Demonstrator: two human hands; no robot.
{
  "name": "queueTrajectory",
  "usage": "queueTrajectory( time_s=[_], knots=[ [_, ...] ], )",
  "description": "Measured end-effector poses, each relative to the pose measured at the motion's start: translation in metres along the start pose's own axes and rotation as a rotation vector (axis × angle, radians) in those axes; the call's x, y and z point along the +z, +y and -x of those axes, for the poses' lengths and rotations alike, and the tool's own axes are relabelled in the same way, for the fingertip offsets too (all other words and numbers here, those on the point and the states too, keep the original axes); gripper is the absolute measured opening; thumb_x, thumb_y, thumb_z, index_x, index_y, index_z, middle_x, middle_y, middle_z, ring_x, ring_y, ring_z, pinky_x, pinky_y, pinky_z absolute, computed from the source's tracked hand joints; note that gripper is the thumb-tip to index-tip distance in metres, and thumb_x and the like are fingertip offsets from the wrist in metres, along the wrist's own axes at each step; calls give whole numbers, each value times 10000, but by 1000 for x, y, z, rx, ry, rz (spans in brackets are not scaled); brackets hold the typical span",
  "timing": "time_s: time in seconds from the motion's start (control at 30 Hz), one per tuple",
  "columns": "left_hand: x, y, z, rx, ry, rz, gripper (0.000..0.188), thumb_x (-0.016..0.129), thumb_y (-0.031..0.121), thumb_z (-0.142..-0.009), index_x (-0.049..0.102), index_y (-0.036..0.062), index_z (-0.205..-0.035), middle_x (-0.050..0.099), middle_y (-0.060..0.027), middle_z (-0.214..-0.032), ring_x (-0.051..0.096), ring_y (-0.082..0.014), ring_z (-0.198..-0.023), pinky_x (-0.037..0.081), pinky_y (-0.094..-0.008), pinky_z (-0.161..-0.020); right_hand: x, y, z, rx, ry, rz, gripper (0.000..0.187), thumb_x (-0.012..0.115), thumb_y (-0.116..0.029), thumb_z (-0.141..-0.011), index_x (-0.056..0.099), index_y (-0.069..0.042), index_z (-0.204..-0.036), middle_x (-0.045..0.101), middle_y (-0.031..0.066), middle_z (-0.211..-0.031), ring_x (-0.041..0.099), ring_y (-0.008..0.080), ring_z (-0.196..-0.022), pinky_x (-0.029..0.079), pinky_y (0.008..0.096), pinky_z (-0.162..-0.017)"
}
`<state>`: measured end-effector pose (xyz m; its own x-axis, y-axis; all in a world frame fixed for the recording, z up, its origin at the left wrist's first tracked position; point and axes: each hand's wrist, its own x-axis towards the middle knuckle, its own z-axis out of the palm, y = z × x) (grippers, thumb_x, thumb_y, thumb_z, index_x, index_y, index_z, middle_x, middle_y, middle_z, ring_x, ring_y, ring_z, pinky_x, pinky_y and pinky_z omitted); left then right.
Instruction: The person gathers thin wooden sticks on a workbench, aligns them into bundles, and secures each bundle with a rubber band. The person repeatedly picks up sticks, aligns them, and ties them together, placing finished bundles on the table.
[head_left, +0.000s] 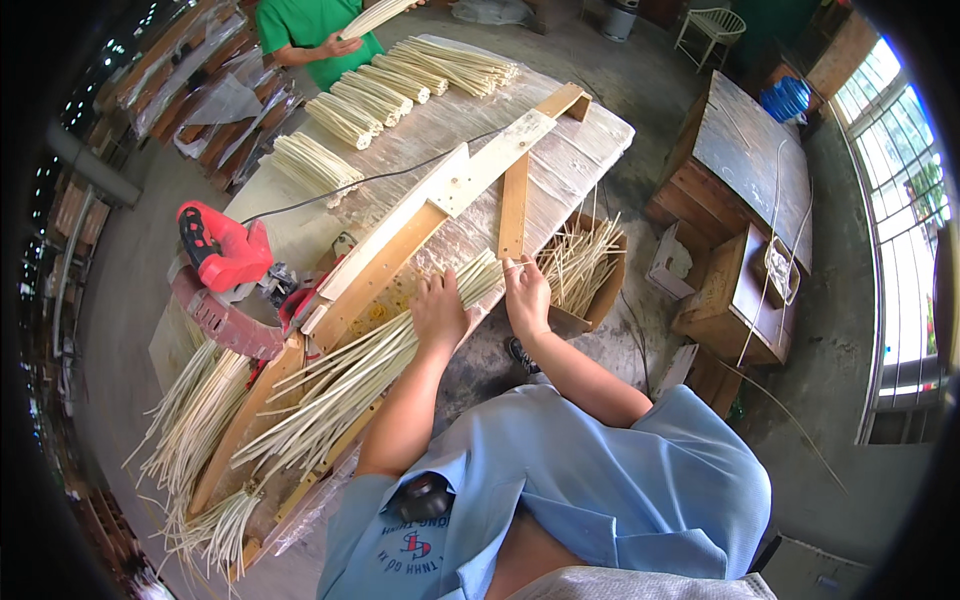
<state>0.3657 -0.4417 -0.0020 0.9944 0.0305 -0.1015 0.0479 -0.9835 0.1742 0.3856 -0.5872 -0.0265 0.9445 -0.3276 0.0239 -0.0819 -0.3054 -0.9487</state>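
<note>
My left hand (438, 312) is closed over a long bundle of thin pale sticks (365, 365), which looks like cane, lying along the wooden fence on the bench. Beside it, my right hand (527, 298) has its fingers drawn together at the end of a short wooden board (513, 208). What those fingers hold, if anything, is too small to make out. The bundle's far end lies between my two hands. To the left of the bundle stands a red power saw (225, 255) with a round guard, at the wooden fence (395, 240).
Tied bundles of cut sticks (370, 100) line the table's far side, where a person in green (320, 40) holds another bundle. A box of stick pieces (585, 265) stands below the right edge. A black cable (400, 172) crosses the tabletop. Loose sticks (195, 420) overhang at left.
</note>
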Motion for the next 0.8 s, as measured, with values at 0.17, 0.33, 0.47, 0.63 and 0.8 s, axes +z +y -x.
queueTrajectory(
  time_s=[0.17,0.33,0.47,0.63,0.8],
  knots=[
    [7,-6,-2,-33,9,-20,685,841,287,-757,505,100,-1324,610,-114,-1272,537,-295,-1241,478,-482,-942,-2,14,-33,711,-185,-521,651,662,-382,-979,518,135,-1348,597,315,-1235,664,457,-1017,604,531,-808],
    [2,0,-6,-2,47,-4,682,832,313,-768,503,107,-1328,621,-115,-1255,552,-298,-1228,481,-482,-935,2,44,-80,993,-564,-847,806,701,-382,-957,341,139,-1456,489,322,-1344,575,471,-1187,545,598,-972],
    [6,-8,-5,-11,54,-51,671,828,338,-772,516,107,-1320,632,-107,-1226,558,-296,-1215,484,-491,-913,7,23,-100,781,-825,-699,693,713,-350,-954,461,133,-1382,573,236,-1304,587,357,-1184,528,578,-983],
    [0,-7,-9,-15,15,6,662,824,357,-768,535,109,-1309,633,-79,-1206,569,-288,-1180,475,-499,-896,12,26,-115,573,-999,-353,525,681,-339,-980,593,127,-1205,651,189,-1169,655,288,-1065,584,500,-889],
    [-3,-7,-10,-29,-31,26,660,815,390,-778,533,103,-1302,630,-82,-1213,562,-287,-1179,465,-490,-898,49,18,-160,720,-1385,-92,446,672,-362,-985,647,55,-1140,684,147,-1042,684,242,-833,591,401,-680]
  ],
)
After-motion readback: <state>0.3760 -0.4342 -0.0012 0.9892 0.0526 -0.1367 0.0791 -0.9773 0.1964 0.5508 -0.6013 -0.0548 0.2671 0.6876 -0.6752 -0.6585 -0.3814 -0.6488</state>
